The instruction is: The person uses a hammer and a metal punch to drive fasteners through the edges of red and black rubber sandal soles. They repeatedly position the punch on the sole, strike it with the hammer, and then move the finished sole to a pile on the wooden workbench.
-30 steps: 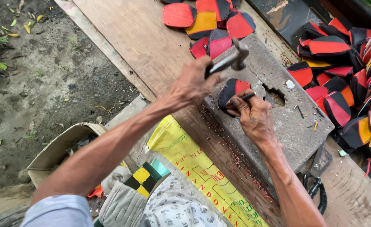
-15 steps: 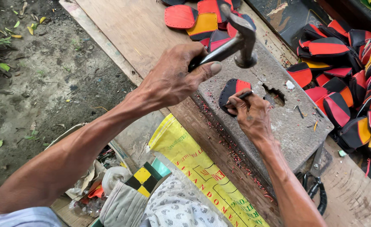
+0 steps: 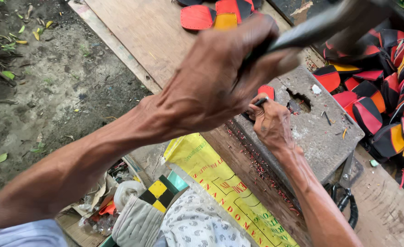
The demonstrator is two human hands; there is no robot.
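My left hand (image 3: 220, 77) is raised close to the camera and shut on the handle of a hammer (image 3: 330, 23), whose blurred head is up at the top right. Below it, my right hand (image 3: 270, 123) rests on a grey stone block (image 3: 321, 132) and pinches a thin dark metal punch (image 3: 261, 101) upright. The punch stands on a red and black leather-like piece (image 3: 267, 90) lying on the block. My left hand hides most of that piece.
A heap of red, black and orange pieces (image 3: 385, 91) lies right of the block, with a few more pieces (image 3: 197, 16) at the top. The block sits on a wooden board (image 3: 142, 32). Black-handled scissors (image 3: 348, 201) lie near its right corner. A yellow sack (image 3: 211, 178) and dirt ground (image 3: 51, 91) are on the left.
My left hand has swung the hammer up and toward the camera, away from the block. My right hand has stayed on the block with the punch.
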